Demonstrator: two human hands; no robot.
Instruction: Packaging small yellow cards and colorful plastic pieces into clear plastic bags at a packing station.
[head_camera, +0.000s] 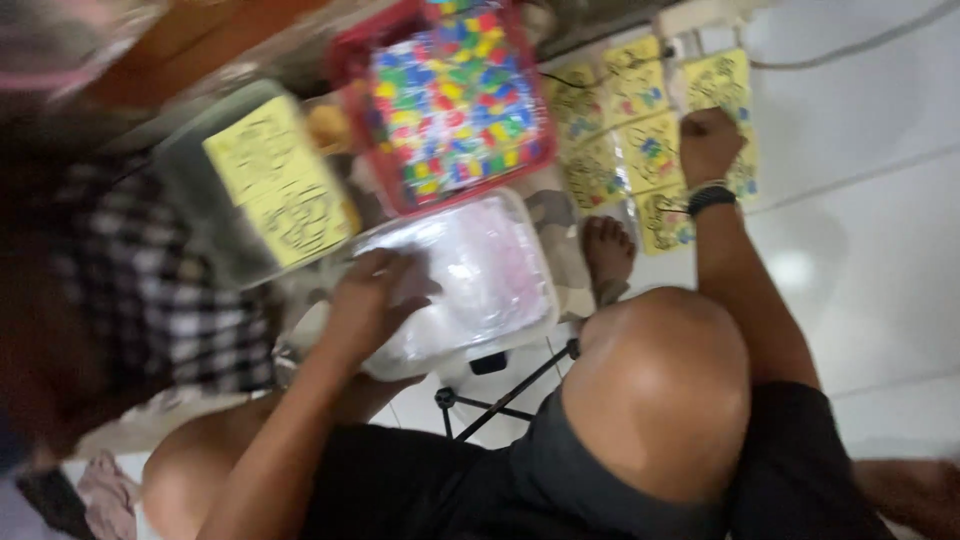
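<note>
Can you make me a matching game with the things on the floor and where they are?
Things:
1. red basket
2. clear tub
3. yellow cards
4. black wristband

Places:
A. under the left hand
B. on the right arm, by the right hand
C. full of small colourful pieces
D. laid out in rows on the white floor

Pairs: 1-C, 2-A, 3-D, 4-B

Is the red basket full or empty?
Full. The red basket is packed to its rim with small pieces in red, blue, green and yellow.
</note>
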